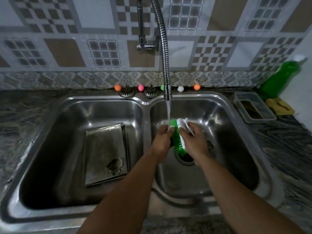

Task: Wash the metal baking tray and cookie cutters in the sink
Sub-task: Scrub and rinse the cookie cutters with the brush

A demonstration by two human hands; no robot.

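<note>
A square metal baking tray (103,149) lies in the left basin of a double steel sink (146,102), with a metal cookie cutter (115,166) resting on its near right corner. Over the right basin, my right hand (192,141) grips the white handle of a green-bristled scrub brush (177,141). My left hand (162,141) is closed against the bristles, under the water running from the flexible faucet (166,65). Whether the left hand holds something small is hidden by its fingers. A dark drain (185,158) lies below the brush.
A green soap bottle (280,78) stands at the back right, beside a clear plastic container (255,107) and a yellow sponge (280,106). Small coloured balls (141,87) and two sink strainers (127,93) line the back ledge. Dark granite counter (290,141) surrounds the sink.
</note>
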